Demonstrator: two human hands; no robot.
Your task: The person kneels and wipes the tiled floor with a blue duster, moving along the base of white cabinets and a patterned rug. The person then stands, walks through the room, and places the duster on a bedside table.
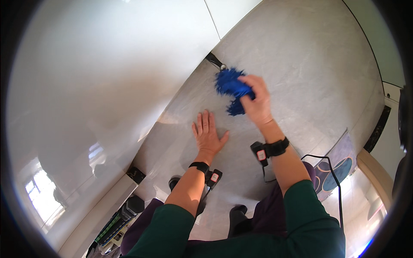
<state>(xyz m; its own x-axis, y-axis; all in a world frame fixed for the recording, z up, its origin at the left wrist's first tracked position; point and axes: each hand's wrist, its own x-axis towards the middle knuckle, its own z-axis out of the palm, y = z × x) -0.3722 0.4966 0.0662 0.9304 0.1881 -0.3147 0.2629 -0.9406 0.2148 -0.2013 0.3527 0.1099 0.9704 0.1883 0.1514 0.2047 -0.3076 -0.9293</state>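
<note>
My left hand [207,133] lies palm down with spread fingers on the grey tiled floor [290,48]. To its upper right, my right hand [258,100] grips a fluffy blue duster or cloth [230,82], its fingers and thumb curled around the bunched fibres. One end of the blue thing hangs down below the fingers. At its upper left end are a small metal fitting and a black strip, perhaps a handle [213,59], which reaches to the bottom edge of the white glossy panel. Whether the black strip joins the blue thing is hard to tell.
A large white glossy panel [96,80] borders the floor on the left. A patterned mat [337,167] lies at the right, near a curved wooden edge [376,177]. Several dark and green items [121,222] stand at the lower left. My shoes and knees are below my arms; a black cable [338,193] runs at my right side.
</note>
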